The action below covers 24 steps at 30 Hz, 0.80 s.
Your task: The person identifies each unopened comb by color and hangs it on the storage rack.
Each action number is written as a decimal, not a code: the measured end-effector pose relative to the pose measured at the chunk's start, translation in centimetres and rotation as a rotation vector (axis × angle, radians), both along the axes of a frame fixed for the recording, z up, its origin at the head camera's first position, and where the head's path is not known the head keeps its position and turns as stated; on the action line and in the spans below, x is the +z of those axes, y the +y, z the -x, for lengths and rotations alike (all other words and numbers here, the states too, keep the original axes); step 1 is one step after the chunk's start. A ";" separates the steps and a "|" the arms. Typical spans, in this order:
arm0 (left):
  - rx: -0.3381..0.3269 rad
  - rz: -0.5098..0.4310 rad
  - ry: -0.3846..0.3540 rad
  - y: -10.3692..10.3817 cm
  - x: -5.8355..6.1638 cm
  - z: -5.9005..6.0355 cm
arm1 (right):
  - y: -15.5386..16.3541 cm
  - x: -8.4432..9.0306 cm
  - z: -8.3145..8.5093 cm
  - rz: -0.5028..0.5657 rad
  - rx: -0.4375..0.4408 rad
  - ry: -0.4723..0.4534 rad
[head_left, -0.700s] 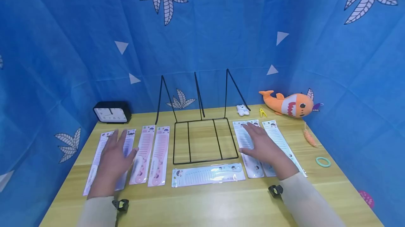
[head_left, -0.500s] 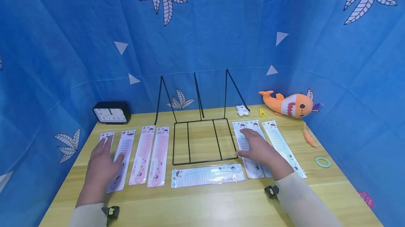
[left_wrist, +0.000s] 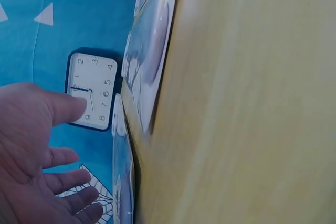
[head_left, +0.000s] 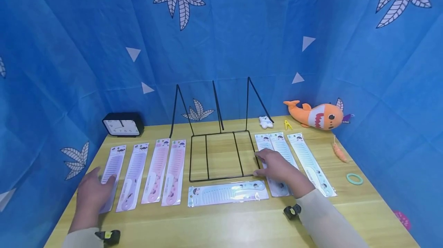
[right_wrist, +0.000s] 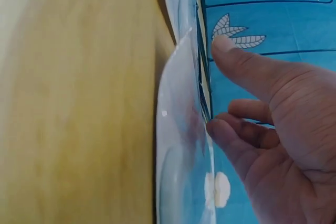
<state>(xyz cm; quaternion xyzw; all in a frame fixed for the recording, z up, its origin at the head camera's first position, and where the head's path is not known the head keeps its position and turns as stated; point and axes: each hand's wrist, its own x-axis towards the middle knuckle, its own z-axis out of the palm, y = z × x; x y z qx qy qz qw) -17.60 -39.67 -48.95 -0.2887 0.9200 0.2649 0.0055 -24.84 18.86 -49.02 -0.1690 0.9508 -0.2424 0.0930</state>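
My left hand (head_left: pixel 91 190) hovers over the outer edge of the leftmost purple comb package (head_left: pixel 113 169), thumb and fingers spread apart. In the left wrist view that hand (left_wrist: pixel 47 156) holds nothing. Beside it lie another purple comb package (head_left: pixel 134 175) and two pink ones (head_left: pixel 157 169). My right hand (head_left: pixel 278 169) is at the right side of the black wire rack (head_left: pixel 225 175), fingers bent loosely, over a blue comb package (head_left: pixel 264 140). Fingertips of the right hand (right_wrist: pixel 283 135) look close to the wire; contact is unclear. A pale blue comb package (head_left: pixel 228 193) lies crosswise before the rack.
A black clock (head_left: pixel 122 125) stands at the back left. At the back right are a white bear figure (head_left: pixel 265 122), a yellow clip (head_left: pixel 288 124) and an orange plush shark (head_left: pixel 318 115). A green ring (head_left: pixel 354 179) lies right of a green comb package (head_left: pixel 311 163).
My left hand has moved left and toward me, uncovering the purple comb packages. My right hand has shifted left and lower, toward the rack's right edge.
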 end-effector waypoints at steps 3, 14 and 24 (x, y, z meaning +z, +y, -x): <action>0.026 -0.012 -0.033 -0.4 -0.2 0.1 | -0.1 -0.2 0.0 0.003 0.009 0.018; 0.061 0.018 -0.173 -0.1 -0.3 0.0 | -0.2 -0.8 0.2 0.015 0.001 0.011; 0.083 0.054 -0.210 0.5 0.2 0.4 | -0.1 -1.1 0.5 0.010 0.001 0.013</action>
